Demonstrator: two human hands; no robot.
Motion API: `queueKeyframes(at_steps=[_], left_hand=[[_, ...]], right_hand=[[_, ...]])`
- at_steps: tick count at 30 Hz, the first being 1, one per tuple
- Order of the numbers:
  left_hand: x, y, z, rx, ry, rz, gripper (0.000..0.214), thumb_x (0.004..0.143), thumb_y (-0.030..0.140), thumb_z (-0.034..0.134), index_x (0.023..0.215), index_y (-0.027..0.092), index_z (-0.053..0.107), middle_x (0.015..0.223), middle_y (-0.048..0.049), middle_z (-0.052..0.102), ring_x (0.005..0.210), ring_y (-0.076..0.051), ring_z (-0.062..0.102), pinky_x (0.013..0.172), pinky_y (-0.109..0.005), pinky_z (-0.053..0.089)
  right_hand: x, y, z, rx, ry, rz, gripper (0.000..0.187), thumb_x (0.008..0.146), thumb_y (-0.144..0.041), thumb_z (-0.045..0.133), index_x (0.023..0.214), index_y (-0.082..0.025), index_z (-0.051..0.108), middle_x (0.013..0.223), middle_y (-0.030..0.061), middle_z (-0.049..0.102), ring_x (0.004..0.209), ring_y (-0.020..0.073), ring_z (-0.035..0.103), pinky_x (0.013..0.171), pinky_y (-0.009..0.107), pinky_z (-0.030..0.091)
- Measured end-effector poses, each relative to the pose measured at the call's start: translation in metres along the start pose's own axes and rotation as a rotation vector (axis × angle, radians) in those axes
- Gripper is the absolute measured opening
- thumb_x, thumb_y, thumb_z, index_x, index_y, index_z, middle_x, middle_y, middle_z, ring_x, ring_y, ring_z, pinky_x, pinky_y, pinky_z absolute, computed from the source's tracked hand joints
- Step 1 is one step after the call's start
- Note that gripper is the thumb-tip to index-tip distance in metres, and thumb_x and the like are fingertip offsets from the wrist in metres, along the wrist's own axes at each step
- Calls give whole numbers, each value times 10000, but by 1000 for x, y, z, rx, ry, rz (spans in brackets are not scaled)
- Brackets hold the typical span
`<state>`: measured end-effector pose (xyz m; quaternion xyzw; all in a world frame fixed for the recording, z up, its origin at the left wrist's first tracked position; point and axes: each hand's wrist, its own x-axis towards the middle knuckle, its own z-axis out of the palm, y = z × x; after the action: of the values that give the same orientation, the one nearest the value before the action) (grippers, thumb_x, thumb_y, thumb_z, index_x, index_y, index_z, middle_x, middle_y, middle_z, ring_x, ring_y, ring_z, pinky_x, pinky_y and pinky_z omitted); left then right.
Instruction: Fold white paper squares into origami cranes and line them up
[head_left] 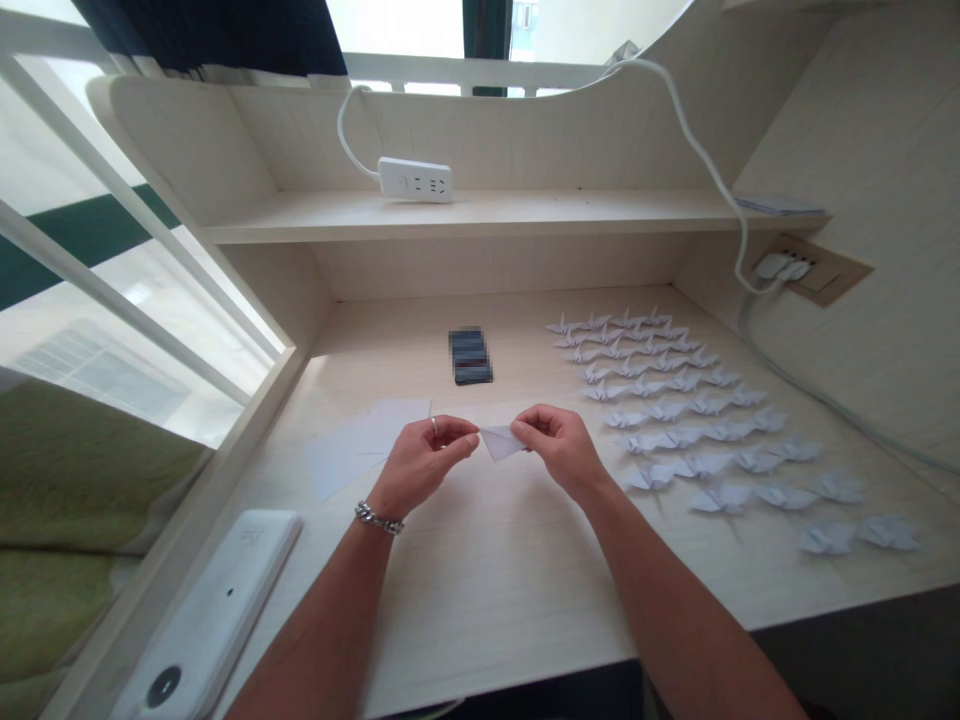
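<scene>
Both my hands hold a small folded piece of white paper (501, 441) just above the pale wooden desk (487, 580). My left hand (424, 462), with a ring and a metal bracelet, pinches the paper's left end. My right hand (559, 448) pinches its right end. The paper is folded to a triangular point that hangs downward. A loose stack of flat white sheets (364, 445) lies on the desk just left of my left hand.
Several finished white paper cranes (679, 420) stand in rows on the right of the desk. A dark phone (471, 357) lies behind my hands. A white device (214, 615) rests at the front left. A power strip (415, 179) sits on the shelf, its cable running to a wall socket (806, 270).
</scene>
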<state>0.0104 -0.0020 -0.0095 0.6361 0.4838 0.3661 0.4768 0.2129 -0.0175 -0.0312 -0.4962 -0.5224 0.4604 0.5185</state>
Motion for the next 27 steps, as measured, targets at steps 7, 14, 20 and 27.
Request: queueKeyframes(at_steps=[7,14,20,27], left_hand=[[0,-3,16,-48,85,15,251,756,404,664,729,155,690,637,-23,652,583,-137,553,560,-246,433],[-1,-6,18,51,46,4,241,748,394,654,690,162,671,618,-9,645,568,-134,551,544,-237,418],[3,-10,11,-38,86,-35,258,715,412,684,686,156,669,618,-17,651,566,-142,566,546,-244,427],[5,-12,3,7,142,-13,260,733,409,676,703,150,681,634,-31,663,585,-151,577,569,-252,443]], right_hand=[[-7,2,16,-141,-117,-36,138,775,-300,624,740,-172,663,689,13,647,628,141,554,593,256,426],[-8,-2,17,-279,-182,-15,127,755,-237,580,661,-173,635,619,-14,616,588,123,521,561,238,388],[-5,3,11,-249,-256,29,102,711,-186,567,645,-169,642,614,-7,640,598,128,548,580,240,401],[-3,5,7,-160,-247,67,98,730,-214,598,675,-159,657,621,13,646,599,137,567,601,256,432]])
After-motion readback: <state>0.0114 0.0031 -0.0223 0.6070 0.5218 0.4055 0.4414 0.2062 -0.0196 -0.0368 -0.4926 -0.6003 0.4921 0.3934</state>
